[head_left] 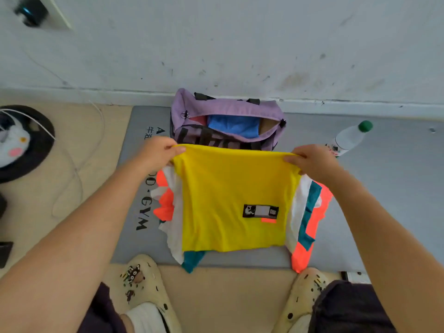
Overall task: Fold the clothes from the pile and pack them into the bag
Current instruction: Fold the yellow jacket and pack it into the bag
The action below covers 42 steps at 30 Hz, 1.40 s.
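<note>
Both hands pinching yellow shirt (230,200), left hand (158,152), right hand (310,162)

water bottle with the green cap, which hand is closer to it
Right. The right hand, pinching the yellow shirt's top corner, sits just left of the water bottle. The left hand holds the opposite corner, across the shirt's whole width.

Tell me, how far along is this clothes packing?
Partly done: the purple bag is unzipped and already holds a blue folded item. In hand: the left hand and right hand pinch the top edge of a yellow shirt, held up. Left: the orange, white and teal clothing underneath on the mat.
</note>
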{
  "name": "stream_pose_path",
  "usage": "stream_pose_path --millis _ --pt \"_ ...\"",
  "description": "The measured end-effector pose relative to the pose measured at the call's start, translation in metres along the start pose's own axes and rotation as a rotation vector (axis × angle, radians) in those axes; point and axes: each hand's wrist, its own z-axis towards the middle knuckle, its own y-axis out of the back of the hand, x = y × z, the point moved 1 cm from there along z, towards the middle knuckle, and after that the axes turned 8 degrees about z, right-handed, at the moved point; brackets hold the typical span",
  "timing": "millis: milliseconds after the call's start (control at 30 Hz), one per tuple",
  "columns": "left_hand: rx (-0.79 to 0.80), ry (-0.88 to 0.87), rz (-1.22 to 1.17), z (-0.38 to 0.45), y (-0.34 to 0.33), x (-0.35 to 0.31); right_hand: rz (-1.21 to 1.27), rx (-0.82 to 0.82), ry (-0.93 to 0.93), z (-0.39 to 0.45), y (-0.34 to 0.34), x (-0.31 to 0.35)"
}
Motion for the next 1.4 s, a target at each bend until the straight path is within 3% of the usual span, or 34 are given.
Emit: stream_pose_path --millis 100,167,333,467,633,833,900,967,1000,1033,1067,1167,1233,1300,1400 --pt "-0.373 -0.139 -0.092 -0.010 0.066 -0.029 0.128 -0.408 0.200 -0.017 0.057 0.035" --pt "-0.518 -0.203 -0.107 -0.021 0.089 -0.041 0.196 -0.555 0.296 -0.030 0.079 0.049" --pt "-0.516 -0.144 -0.033 -0.046 0.067 -0.038 0.134 -0.570 0.352 -0.053 0.060 0.041" --pt "-0.319 0.014 0.009 -0.060 -0.007 -0.006 0.142 -0.382 0.095 -0.057 -0.004 0.005" --pt "0.057 0.216 0.046 -0.082 -0.117 0.039 0.086 -0.070 -0.132 -0.069 -0.098 -0.044" --pt "0.410 0.304 0.277 -0.084 -0.187 0.062 0.081 0.185 -0.387 -0.070 -0.164 -0.088" --pt "0.690 0.362 0.355 -0.076 -0.193 0.062 0.038 0.429 -0.490 -0.066 -0.172 -0.091" --pt "1.030 0.532 0.325 -0.065 -0.187 0.056 0.010 0.666 -0.626 -0.058 -0.174 -0.092" --pt "1.103 0.548 0.345 -0.055 -0.182 0.052 -0.019 0.718 -0.653 -0.051 -0.173 -0.092" --pt "1.068 0.509 0.377 -0.043 -0.178 0.049 -0.055 0.715 -0.630 -0.041 -0.172 -0.090" --pt "0.920 0.434 0.413 -0.030 -0.175 0.045 -0.095 0.650 -0.572 -0.030 -0.170 -0.087" --pt "0.227 0.235 0.379 0.008 -0.169 0.037 -0.205 0.277 -0.354 0.008 -0.165 -0.076" --pt "-0.023 0.205 0.267 0.025 -0.168 0.037 -0.183 0.082 -0.232 0.030 -0.163 -0.067" --pt "-0.004 0.225 0.214 0.039 -0.170 0.044 -0.133 -0.009 -0.122 0.047 -0.164 -0.062" --pt "0.094 0.306 0.048 0.053 -0.180 0.059 -0.095 0.009 -0.039 0.066 -0.173 -0.060"
